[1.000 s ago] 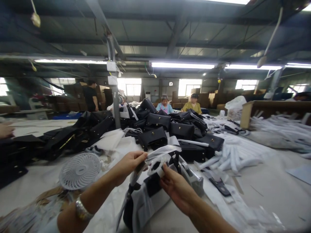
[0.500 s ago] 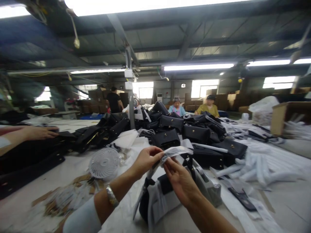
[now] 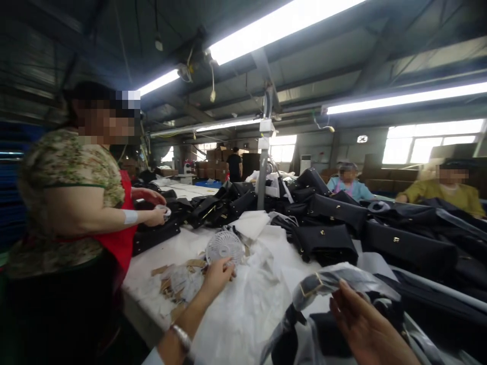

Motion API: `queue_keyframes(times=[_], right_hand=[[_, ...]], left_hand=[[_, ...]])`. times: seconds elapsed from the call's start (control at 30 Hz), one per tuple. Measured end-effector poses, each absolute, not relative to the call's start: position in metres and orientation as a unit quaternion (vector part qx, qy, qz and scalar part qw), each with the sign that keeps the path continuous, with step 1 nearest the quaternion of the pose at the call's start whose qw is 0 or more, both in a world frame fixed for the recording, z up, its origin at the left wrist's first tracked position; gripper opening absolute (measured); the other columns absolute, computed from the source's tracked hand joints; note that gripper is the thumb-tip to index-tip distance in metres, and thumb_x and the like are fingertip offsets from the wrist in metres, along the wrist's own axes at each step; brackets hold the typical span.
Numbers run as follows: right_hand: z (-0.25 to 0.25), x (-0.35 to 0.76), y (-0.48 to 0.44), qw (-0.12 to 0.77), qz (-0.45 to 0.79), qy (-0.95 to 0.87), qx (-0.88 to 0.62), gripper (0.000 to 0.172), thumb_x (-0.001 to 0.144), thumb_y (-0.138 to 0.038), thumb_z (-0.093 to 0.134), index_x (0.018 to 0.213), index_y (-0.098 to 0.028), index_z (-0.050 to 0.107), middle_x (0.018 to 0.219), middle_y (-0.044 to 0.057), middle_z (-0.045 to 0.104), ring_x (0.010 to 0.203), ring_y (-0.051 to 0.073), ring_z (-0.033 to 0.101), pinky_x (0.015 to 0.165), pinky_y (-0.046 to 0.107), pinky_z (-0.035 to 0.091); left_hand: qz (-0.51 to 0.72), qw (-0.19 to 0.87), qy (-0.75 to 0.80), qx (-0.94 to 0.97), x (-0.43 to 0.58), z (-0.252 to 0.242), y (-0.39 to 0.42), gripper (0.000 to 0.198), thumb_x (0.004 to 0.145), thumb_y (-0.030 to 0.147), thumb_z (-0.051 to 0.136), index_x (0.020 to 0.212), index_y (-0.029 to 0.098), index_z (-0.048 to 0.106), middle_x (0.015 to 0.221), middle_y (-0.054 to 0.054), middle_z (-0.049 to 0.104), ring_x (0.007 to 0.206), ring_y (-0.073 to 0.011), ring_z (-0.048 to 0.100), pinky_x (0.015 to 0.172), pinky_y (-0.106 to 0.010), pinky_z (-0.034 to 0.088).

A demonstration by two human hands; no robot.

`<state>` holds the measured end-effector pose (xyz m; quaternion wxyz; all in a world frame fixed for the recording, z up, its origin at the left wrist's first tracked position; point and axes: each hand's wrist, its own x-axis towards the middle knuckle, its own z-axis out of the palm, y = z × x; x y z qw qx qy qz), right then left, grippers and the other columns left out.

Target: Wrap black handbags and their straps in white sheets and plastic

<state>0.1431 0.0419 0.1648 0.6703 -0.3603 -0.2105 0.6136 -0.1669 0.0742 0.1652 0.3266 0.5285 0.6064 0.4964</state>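
Note:
My left hand (image 3: 218, 278) is raised over the table just in front of the white fan (image 3: 224, 247). Its fingers are loosely bent and apart, and I see nothing in them. My right hand (image 3: 359, 317) has its fingertips on the strap (image 3: 335, 276) of a black handbag (image 3: 323, 332), and seems to pinch it. Clear plastic wraps the arched strap, and a gold-coloured buckle (image 3: 311, 285) shows through at its left. White wrapping covers part of the bag. The hand hides some of the bag, and its lower part is out of frame.
Black handbags (image 3: 323, 241) lie heaped across the table. White sheets (image 3: 251, 223) and a pile of plastic and cardboard scraps (image 3: 182, 279) lie near the fan. At left a co-worker in a red apron (image 3: 124, 238) holds a small roll (image 3: 165, 212). A metal post (image 3: 262, 175) rises mid-table.
My view has turned left, bringing the co-worker into sight. My left hand has let go of the strap and moved left toward the fan. My right hand stays at the strap.

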Motion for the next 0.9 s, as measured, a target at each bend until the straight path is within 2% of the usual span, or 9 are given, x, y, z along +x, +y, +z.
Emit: queue_keyframes(times=[0.1, 0.2, 0.27, 0.33, 0.43, 0.57, 0.73, 0.9], right_hand=[[0.168, 0.143, 0.036, 0.665, 0.630, -0.202, -0.345, 0.027, 0.061, -0.027, 0.092, 0.080, -0.026, 0.073, 0.090, -0.005, 0.072, 0.087, 0.015, 0.072, 0.081, 0.024, 0.061], [0.177, 0.138, 0.026, 0.663, 0.629, -0.223, -0.338, 0.029, 0.064, -0.028, 0.092, 0.087, -0.027, 0.075, 0.098, -0.004, 0.073, 0.098, 0.016, 0.071, 0.085, 0.023, 0.060], [0.181, 0.134, 0.021, 0.669, 0.617, -0.244, -0.335, 0.031, 0.068, -0.030, 0.090, 0.094, -0.027, 0.075, 0.108, -0.002, 0.073, 0.110, 0.017, 0.068, 0.090, 0.023, 0.059], [0.183, 0.131, 0.018, 0.677, 0.607, -0.258, -0.327, 0.034, 0.070, -0.031, 0.088, 0.101, -0.027, 0.074, 0.118, 0.000, 0.071, 0.122, 0.020, 0.063, 0.096, 0.025, 0.057], [0.182, 0.127, 0.016, 0.700, 0.590, -0.264, -0.304, 0.038, 0.069, -0.031, 0.088, 0.103, -0.025, 0.073, 0.122, 0.002, 0.070, 0.129, 0.024, 0.057, 0.103, 0.029, 0.053], [0.181, 0.122, 0.012, 0.715, 0.590, -0.259, -0.271, 0.037, 0.070, -0.033, 0.088, 0.103, -0.023, 0.073, 0.122, 0.003, 0.070, 0.131, 0.025, 0.055, 0.109, 0.032, 0.048], [0.186, 0.115, 0.009, 0.728, 0.580, -0.228, -0.286, 0.042, 0.073, -0.046, 0.086, 0.104, -0.021, 0.072, 0.118, 0.005, 0.071, 0.121, 0.024, 0.060, 0.101, 0.032, 0.050], [0.192, 0.111, 0.009, 0.744, 0.567, -0.207, -0.286, 0.042, 0.066, -0.043, 0.089, 0.097, -0.023, 0.070, 0.111, 0.003, 0.071, 0.116, 0.023, 0.060, 0.097, 0.030, 0.048]], left_hand=[[0.482, 0.370, 0.511, 0.608, -0.121, 0.185, 0.079, 0.034, 0.097, 0.046, 0.056, 0.109, 0.016, 0.066, 0.096, -0.005, 0.071, 0.084, -0.0181, 0.068, 0.081, -0.038, 0.056], [0.447, 0.415, 0.400, 0.684, -0.069, 0.212, 0.083, 0.044, 0.092, 0.058, 0.058, 0.098, 0.017, 0.073, 0.097, -0.007, 0.074, 0.097, -0.0214, 0.067, 0.089, -0.034, 0.050], [0.396, 0.453, 0.350, 0.718, -0.044, 0.226, 0.088, 0.048, 0.086, 0.063, 0.061, 0.090, 0.017, 0.075, 0.092, -0.006, 0.075, 0.093, -0.0226, 0.066, 0.084, -0.031, 0.049], [0.330, 0.496, 0.318, 0.737, -0.029, 0.234, 0.093, 0.053, 0.082, 0.067, 0.063, 0.084, 0.016, 0.077, 0.082, -0.005, 0.074, 0.079, -0.0212, 0.065, 0.072, -0.030, 0.047], [0.252, 0.552, 0.291, 0.740, -0.023, 0.236, 0.100, 0.057, 0.080, 0.069, 0.064, 0.088, 0.015, 0.077, 0.079, -0.005, 0.074, 0.069, -0.0180, 0.061, 0.064, -0.027, 0.043], [0.201, 0.592, 0.286, 0.726, -0.027, 0.238, 0.104, 0.053, 0.079, 0.066, 0.068, 0.100, 0.018, 0.077, 0.087, -0.005, 0.074, 0.075, -0.0173, 0.062, 0.066, -0.025, 0.041], [0.182, 0.593, 0.329, 0.712, -0.025, 0.240, 0.108, 0.041, 0.078, 0.053, 0.074, 0.106, 0.022, 0.075, 0.088, -0.001, 0.072, 0.077, -0.0143, 0.058, 0.060, -0.021, 0.032], [0.186, 0.586, 0.328, 0.717, -0.020, 0.239, 0.107, 0.044, 0.081, 0.055, 0.072, 0.111, 0.022, 0.073, 0.097, -0.002, 0.072, 0.084, -0.0157, 0.060, 0.068, -0.022, 0.038]])
